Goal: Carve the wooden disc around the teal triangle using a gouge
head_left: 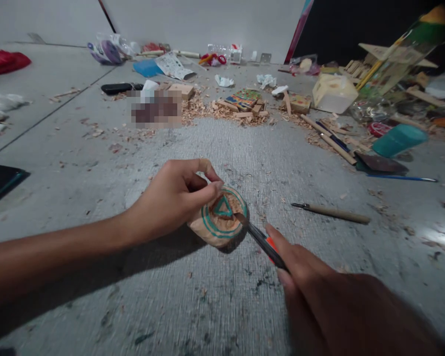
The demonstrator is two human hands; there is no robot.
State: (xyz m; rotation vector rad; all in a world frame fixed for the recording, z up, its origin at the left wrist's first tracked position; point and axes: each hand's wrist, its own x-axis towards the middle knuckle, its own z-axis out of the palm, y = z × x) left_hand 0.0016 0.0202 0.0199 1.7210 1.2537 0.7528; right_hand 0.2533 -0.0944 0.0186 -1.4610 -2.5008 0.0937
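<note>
Left hand (181, 193) pinching the near-left rim of a wooden disc (223, 223) between thumb and fingers; right hand (319, 282) closed around the handle of a knife (261, 241), its blade tip at the carved recess beside the green triangle (223, 206). The disc sits between the hands, on or just above the grey surface (163, 306). Probable faults: excess force or uneven grain could make the blade skid, chipping the triangle or nicking the left thumb; a slack pinch could let the disc turn
</note>
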